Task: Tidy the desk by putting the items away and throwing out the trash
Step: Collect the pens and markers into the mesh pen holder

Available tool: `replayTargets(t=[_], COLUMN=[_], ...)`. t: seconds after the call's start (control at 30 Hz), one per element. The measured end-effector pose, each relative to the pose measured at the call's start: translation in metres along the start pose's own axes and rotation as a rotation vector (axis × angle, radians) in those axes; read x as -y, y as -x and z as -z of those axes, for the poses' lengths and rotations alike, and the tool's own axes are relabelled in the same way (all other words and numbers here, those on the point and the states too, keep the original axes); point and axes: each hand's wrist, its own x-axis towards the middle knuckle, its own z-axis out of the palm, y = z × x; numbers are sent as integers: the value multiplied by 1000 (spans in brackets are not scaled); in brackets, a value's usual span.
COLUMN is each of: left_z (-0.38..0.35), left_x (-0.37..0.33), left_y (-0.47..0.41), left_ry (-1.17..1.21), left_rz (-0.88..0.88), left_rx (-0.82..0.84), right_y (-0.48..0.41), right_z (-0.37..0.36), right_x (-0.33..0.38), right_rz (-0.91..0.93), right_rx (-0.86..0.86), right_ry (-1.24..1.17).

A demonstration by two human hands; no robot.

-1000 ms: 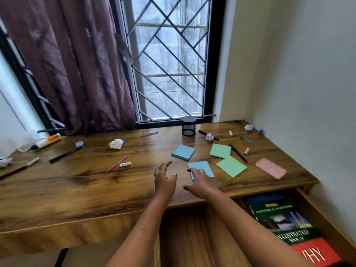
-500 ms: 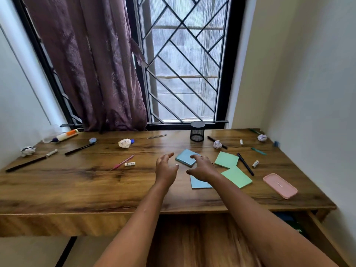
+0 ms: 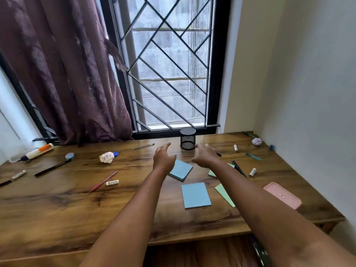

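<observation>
Though near, pen holder point(image 3: 188, 138) between grips point(image 3: 163, 158) point(image 3: 205, 156)

Both arms stretch out over the wooden surface point(image 3: 57, 209). The left hand point(image 3: 163, 158) and right hand point(image 3: 205, 156) hover with fingers loosely spread, holding nothing, just in front of the black mesh cup point(image 3: 187, 138) by the window. The far blue pad point(image 3: 182, 170) lies beside the left wrist and the near blue pad point(image 3: 195, 195) between the forearms (a green sheet point(image 3: 223, 193) peeks out by the right arm). A crumpled paper ball point(image 3: 107, 157) sits to the left, and a pink case point(image 3: 282, 195) near the right edge.

Purple curtain point(image 3: 63, 78) beside barred window point(image 3: 171, 74), apparently daylit; pale walls point(image 3: 312, 78).
</observation>
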Motion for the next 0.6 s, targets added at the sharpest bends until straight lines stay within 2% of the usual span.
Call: replayTargets(t=[0.17,0.4,0.6], left_z=[-14,-38,-58], left_x=[-13,-5,23], left_y=[-46,-101,-109], left_ry=[-68,-141,5], left_rz=[-90,-74,13], left_rx=[-5,21,37], right_y=[-48,-113,-161], right_z=[7,2,-6], right_x=[-1,-7,-18], right_rz=[0,53,23], right_rx=[-29,-31,-60], right_ry=[39,108,56])
